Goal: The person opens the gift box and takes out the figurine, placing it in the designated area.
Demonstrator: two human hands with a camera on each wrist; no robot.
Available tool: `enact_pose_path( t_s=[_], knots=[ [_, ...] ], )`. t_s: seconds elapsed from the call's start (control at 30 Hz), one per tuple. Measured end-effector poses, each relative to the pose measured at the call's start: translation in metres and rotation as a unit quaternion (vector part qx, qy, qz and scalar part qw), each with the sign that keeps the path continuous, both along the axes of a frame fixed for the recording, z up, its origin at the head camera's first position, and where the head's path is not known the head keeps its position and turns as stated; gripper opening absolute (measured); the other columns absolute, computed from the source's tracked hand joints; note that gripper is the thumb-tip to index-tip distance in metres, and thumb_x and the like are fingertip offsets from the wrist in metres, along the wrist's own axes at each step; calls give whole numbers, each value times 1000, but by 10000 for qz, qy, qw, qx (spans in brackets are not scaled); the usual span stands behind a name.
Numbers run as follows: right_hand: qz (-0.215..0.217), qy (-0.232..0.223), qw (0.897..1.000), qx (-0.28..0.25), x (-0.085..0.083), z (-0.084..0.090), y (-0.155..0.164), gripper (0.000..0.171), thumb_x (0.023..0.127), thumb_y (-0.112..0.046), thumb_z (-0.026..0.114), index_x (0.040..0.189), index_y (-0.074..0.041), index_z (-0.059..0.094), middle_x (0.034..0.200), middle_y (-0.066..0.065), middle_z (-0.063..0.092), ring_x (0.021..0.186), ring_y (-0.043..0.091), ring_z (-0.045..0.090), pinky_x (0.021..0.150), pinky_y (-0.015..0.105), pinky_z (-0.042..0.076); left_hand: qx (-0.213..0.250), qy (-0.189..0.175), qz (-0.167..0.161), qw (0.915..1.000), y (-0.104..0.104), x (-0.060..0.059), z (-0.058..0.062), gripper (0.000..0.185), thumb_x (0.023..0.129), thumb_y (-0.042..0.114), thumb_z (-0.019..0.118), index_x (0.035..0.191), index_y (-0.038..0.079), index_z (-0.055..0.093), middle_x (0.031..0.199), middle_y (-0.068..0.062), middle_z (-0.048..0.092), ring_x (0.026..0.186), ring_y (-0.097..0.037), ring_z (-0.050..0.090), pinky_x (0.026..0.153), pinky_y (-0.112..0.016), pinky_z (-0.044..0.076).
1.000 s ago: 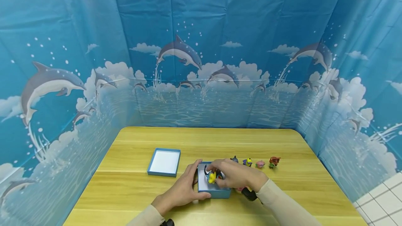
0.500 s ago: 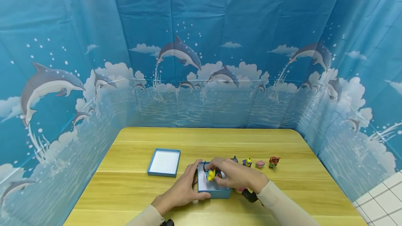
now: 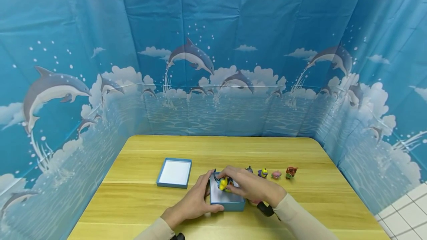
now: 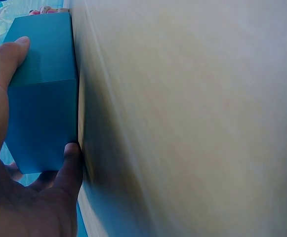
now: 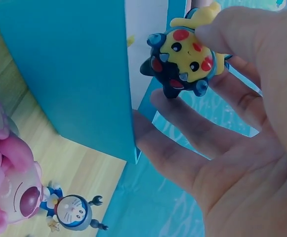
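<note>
Between thumb and fingers of the right hand is a small toy figurine, yellow with red cheeks, in a dark hood with ear-like points. It is held over the open top of a blue box with a white inside, its thin dark tail pointing up at the box's left. Some fingertips of this hand touch the box rim in the right wrist view. The left hand grips the box's left side, thumb on the near wall and fingers around the left and far side. Whether the figurine touches the box floor I cannot tell.
A blue box lid, white inside up, lies left of the box. Right of it stand several figurines, among them a brown one, a pink one and a yellow-purple one. A pink bear toy sits close beside the box.
In the right hand, the figurine has shifted slightly left and away, its tail now reaching the box's far left corner. The left hand and box have stayed in place.
</note>
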State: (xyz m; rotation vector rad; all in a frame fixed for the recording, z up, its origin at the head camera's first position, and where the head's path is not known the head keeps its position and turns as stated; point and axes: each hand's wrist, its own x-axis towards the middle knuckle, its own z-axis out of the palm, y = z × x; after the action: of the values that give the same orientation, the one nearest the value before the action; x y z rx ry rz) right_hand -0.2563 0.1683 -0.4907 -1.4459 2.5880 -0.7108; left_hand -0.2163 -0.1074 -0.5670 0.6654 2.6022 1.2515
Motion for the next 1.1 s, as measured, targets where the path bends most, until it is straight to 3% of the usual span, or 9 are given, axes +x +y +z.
enact_pose_path(
  t_s=[0.3, 0.6, 0.77, 1.1],
  knots=[
    [-29, -50, 10000, -17, 5, 2, 1, 39, 119, -10, 68, 158, -15, 64, 157, 2, 71, 137, 17, 73, 108, 38, 65, -120, -9, 73, 9999, 1, 1, 0, 133, 97, 71, 88, 189, 16, 10, 190, -14, 31, 169, -34, 48, 132, -61, 49],
    [-13, 85, 10000, -40, 7, 4, 2, 39, 119, -8, 68, 157, -15, 64, 153, 1, 70, 133, 15, 73, 105, 35, 65, -146, 26, 72, 9999, 1, 0, 0, 133, 97, 72, 88, 190, 17, 11, 190, -14, 31, 169, -34, 48, 132, -62, 48],
    [5, 87, 9999, -72, 8, 2, 5, 40, 117, -6, 69, 156, -15, 64, 151, 1, 70, 135, 16, 72, 107, 39, 66, -165, 16, 77, 9998, 1, 1, -1, 131, 97, 71, 88, 190, 19, 11, 190, -13, 32, 169, -34, 49, 132, -61, 49],
    [47, 246, 9995, -203, 8, -3, 7, 41, 117, -8, 71, 156, -18, 65, 148, -1, 70, 123, 9, 70, 99, 33, 64, -81, 24, 35, 10000, 2, 0, -2, 129, 98, 70, 88, 189, 20, 12, 189, -13, 33, 167, -32, 51, 131, -57, 51]
  ],
)
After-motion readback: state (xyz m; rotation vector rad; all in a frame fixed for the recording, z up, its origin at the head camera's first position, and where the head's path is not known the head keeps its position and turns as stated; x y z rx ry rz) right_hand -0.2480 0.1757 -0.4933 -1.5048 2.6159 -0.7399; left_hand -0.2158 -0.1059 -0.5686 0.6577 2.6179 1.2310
